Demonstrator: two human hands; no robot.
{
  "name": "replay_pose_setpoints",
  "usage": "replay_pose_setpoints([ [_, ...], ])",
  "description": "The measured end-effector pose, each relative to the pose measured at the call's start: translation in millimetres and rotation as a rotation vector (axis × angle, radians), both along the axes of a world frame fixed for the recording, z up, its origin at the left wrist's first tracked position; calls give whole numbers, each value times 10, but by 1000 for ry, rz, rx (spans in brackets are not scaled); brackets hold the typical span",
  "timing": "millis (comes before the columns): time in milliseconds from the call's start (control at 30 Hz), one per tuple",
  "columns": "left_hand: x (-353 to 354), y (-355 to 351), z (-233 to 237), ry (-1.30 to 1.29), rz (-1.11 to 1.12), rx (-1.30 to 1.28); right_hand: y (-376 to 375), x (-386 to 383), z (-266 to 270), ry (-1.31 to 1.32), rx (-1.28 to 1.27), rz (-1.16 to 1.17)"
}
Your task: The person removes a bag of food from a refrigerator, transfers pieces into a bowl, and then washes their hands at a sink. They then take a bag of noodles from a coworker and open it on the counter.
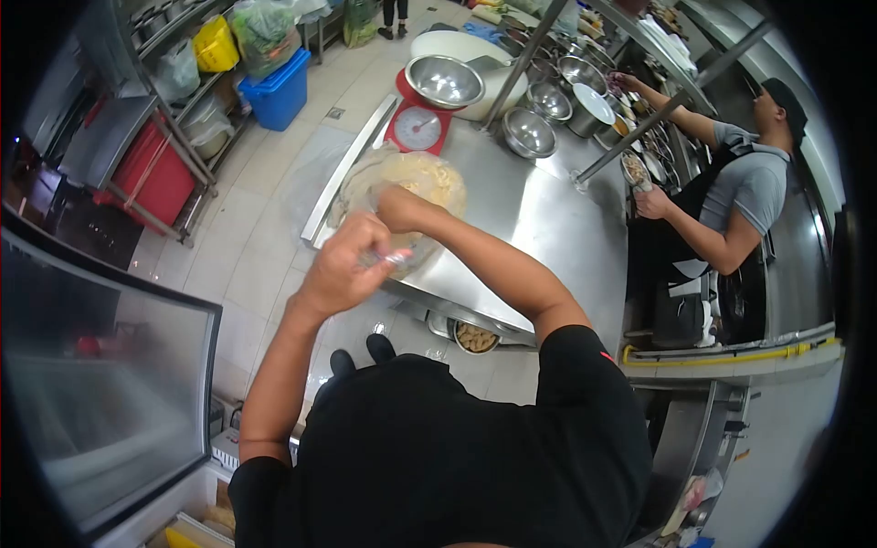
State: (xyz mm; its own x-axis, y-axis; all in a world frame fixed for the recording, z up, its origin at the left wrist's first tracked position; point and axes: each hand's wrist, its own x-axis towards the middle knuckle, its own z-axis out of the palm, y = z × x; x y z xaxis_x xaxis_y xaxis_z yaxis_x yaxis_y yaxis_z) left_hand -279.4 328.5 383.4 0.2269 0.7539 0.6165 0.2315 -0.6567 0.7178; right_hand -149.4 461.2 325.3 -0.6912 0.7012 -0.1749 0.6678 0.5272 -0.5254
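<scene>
A clear plastic bag (pixel 448 183) with pale yellow food in it lies on the corner of the steel table (pixel 512 237). My left hand (pixel 343 265) is closed in a pinch on the bag's near edge, with a twist of plastic showing between thumb and fingers. My right hand (pixel 402 210) is closed at the bag's upper part, over the pale food; its fingertips are turned away and partly hidden. Just beyond the bag stands a red dial scale (pixel 417 128) that carries a steel bowl (pixel 445 82).
A co-worker (pixel 744 183) on the right holds a container of food (pixel 635 169). Several steel bowls (pixel 530 133) stand at the table's far side, by a metal post (pixel 630 137). To my left is a glass door (pixel 110 384). Under the table sits a food-filled bowl (pixel 476 337).
</scene>
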Motion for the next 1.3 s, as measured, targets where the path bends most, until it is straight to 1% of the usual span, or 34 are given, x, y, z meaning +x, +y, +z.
replay_pose_setpoints([
  [67, 106, -9, 16, 11, -56, 33, 131, 45, -122, -437, 205, 43],
  [100, 124, -13, 13, 25, -98, 58, 171, 85, -192, -440, 213, 39],
  [167, 129, -46, -63, 39, -115, 52, 196, 159, -238, -436, 376, 232],
  [200, 134, -75, -87, 30, -113, 19, 185, 147, -292, -439, 379, 237],
  [300, 104, -115, -168, 12, -98, -15, 125, -9, -321, -583, 341, 263],
  [367, 77, -137, -192, -16, -71, -34, 117, -115, -344, -786, 236, 492],
  [400, 57, -145, -194, -14, -72, -34, 85, -148, -364, -784, 236, 491],
  [467, 19, -150, -198, -64, -67, -75, -83, -240, -128, -882, 398, 511],
  [500, 11, -147, -202, -65, -69, -73, -130, -256, -80, -898, 422, 519],
  [600, 30, -179, -219, -56, -44, -69, -176, -119, -142, -747, 444, 465],
  [667, 9, -175, -193, -4, 11, 5, -116, -1, -245, -559, 438, 388],
  [733, -50, -168, -167, -8, 47, 1, 6, 93, -344, -352, 435, 302],
  [767, -93, -179, -164, -13, 80, -20, 97, 160, -437, -279, 428, 262],
  [833, -200, -107, -145, 39, 98, 0, 431, 258, -795, -266, 392, 240],
  [867, -228, -70, -134, 3, 136, -53, 609, 376, -1035, -406, 948, 373],
  [933, -283, 18, -142, -90, 180, -153, 587, 372, -937, -518, 1513, 495],
  [967, -305, 65, -188, -82, 189, -147, 407, 261, -421, -383, 911, 196],
  [1000, -335, 141, -225, -224, 171, -165, 281, 179, -20, -230, 309, -82],
  [1033, -370, 207, -216, -366, 147, -182, 217, 162, 131, -217, 324, -83],
  [1100, -416, 263, -86, -342, 152, -162, 151, 200, 311, 47, 131, -218],
  [1133, -430, 295, -45, -333, 175, -148, 202, 215, 333, 20, 4, -205],
  [1167, -445, 339, -4, -326, 199, -130, 236, 237, 362, 26, 17, -202],
  [1233, -471, 405, 15, -347, 217, -117, 197, 287, 409, -85, 44, 33],
  [1267, -491, 437, -14, -366, 232, -148, 279, 356, 205, -82, 56, 37],
  [1300, -517, 445, -74, -373, 242, -158, 444, 445, -225, -79, 39, 127],
])
